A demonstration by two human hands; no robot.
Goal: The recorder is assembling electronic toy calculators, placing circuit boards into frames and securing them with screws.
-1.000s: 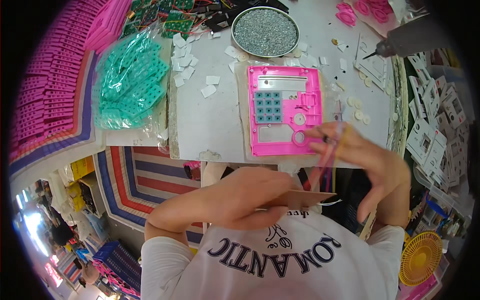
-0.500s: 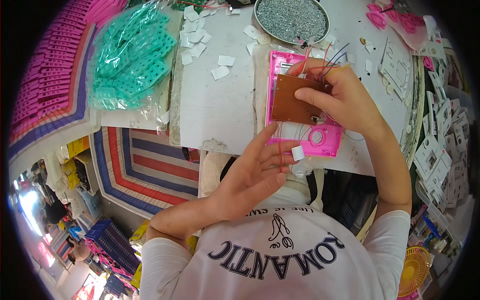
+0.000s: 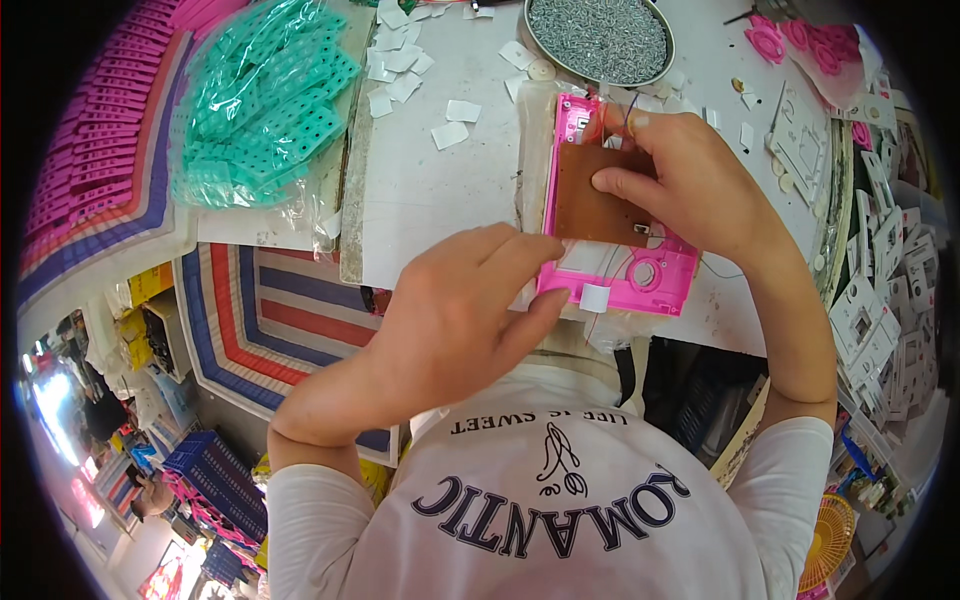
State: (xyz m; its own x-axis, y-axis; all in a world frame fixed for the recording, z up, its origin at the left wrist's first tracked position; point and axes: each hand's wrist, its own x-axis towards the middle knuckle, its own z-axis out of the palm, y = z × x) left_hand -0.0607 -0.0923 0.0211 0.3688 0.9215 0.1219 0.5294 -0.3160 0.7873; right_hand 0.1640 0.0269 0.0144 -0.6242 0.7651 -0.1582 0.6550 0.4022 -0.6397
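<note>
A pink plastic case (image 3: 675, 290) lies open side up on the table. Over its middle is a brown circuit board (image 3: 600, 205), tilted slightly. My right hand (image 3: 690, 175) is closed on the board's right side, thumb on top, with thin red and blue wires (image 3: 630, 105) by its fingers. My left hand (image 3: 460, 300) is curled at the lower left corner of the case, fingertips and thumb on its edge; its other fingers are hidden. A small white tag (image 3: 594, 298) sits at the case's lower edge, with a thin red wire beside it.
A round metal tin of screws (image 3: 600, 40) stands beyond the case. White paper pieces (image 3: 463, 111) are scattered to its left. A clear bag of green plastic parts (image 3: 265, 110) and stacked pink parts (image 3: 100, 130) are at left; white plastic panels (image 3: 865, 320) pile up at right.
My left hand has turned over from palm up, with its fingers now at the case's edge. The board has come lower over the case, still in my right hand.
</note>
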